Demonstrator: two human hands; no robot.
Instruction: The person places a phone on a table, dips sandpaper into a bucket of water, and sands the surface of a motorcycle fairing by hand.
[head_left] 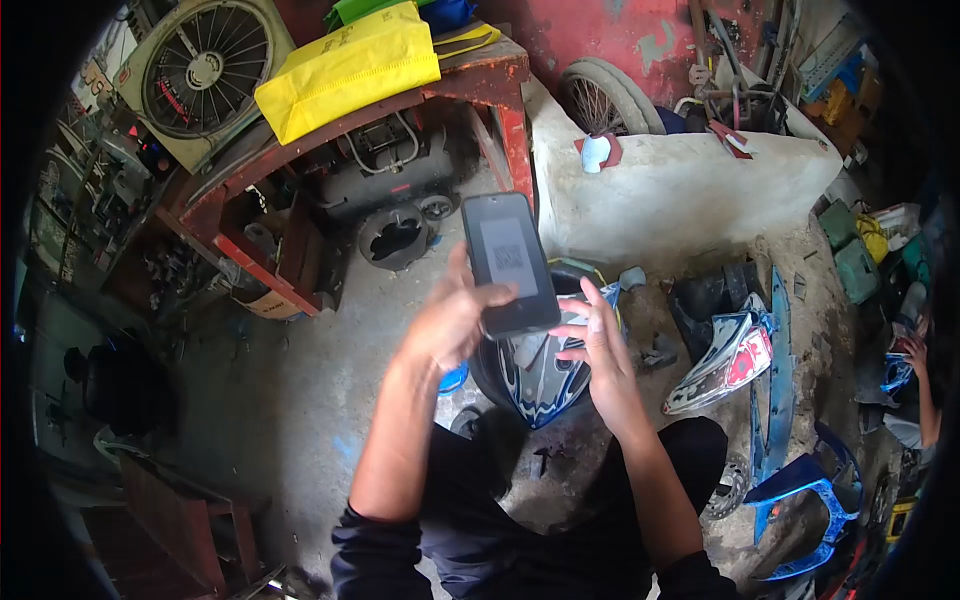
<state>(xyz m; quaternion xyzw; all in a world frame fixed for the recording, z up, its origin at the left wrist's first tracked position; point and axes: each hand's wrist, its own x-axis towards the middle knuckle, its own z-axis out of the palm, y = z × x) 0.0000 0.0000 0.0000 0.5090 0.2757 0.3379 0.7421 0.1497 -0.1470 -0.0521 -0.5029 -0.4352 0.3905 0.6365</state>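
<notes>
My left hand (452, 318) is wrapped round the lower left side of a black smartphone (508, 262), its thumb lying over the screen. A square code on a pale page shows on the display. Close to the phone's lower right corner is my right hand (602, 362), fingers spread and holding nothing. Below the phone, a blue, white and grey motorcycle fairing (540, 385) lies in a dark round basin (487, 372), partly hidden by the phone and my hands.
A white and blue fairing piece (712, 368) and a blue plastic frame (815, 510) lie on the right. Behind stands a low white wall (690, 190). A red bench (480, 75) carries a yellow bag (350, 70). Another person's hand (915, 352) shows far right.
</notes>
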